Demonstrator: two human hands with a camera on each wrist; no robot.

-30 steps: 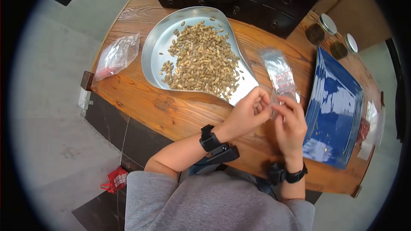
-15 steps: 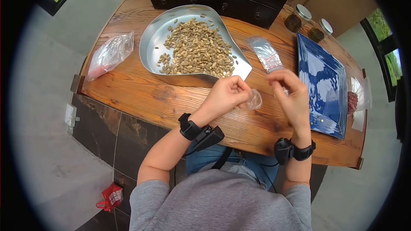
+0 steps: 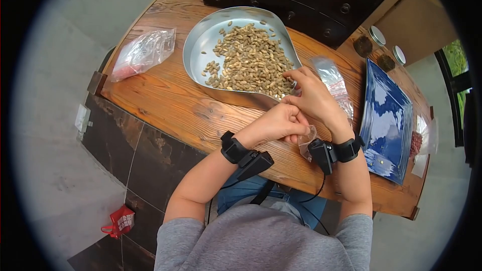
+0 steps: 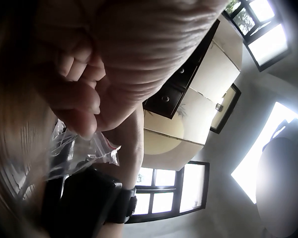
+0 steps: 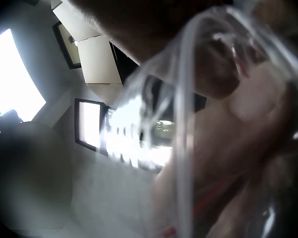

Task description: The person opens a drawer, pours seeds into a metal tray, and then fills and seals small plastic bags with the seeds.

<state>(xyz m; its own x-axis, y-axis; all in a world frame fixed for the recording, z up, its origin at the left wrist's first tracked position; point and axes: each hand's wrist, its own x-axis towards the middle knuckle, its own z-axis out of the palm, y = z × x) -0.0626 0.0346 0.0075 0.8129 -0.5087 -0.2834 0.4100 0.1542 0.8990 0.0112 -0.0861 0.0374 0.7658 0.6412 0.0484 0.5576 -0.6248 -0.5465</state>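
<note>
My left hand [image 3: 273, 124] pinches a small clear zip bag [image 3: 305, 144] between thumb and fingers, over the front of the table. In the left wrist view the bag [image 4: 82, 151] sticks out below the curled fingers and shows a red strip. My right hand [image 3: 317, 96] reaches across to the narrow spout end of a metal scoop-shaped pan [image 3: 198, 52]. Its index finger and thumb are spread apart, with fingertips right at the edge of a heap of brown oval seeds [image 3: 251, 57]. Clear plastic covers much of the right wrist view.
A stack of clear bags [image 3: 331, 78] lies right of the pan, partly behind my right forearm. Further right stands a blue plate [image 3: 386, 115], near two lidded jars [image 3: 362, 45]. A plastic bag [image 3: 145, 52] lies left; a dark drawer cabinet [image 3: 301, 7] stands behind.
My right hand has moved from above the stack of bags leftward to the pan's spout. The left hand keeps its hold on the small bag. The head view has shifted.
</note>
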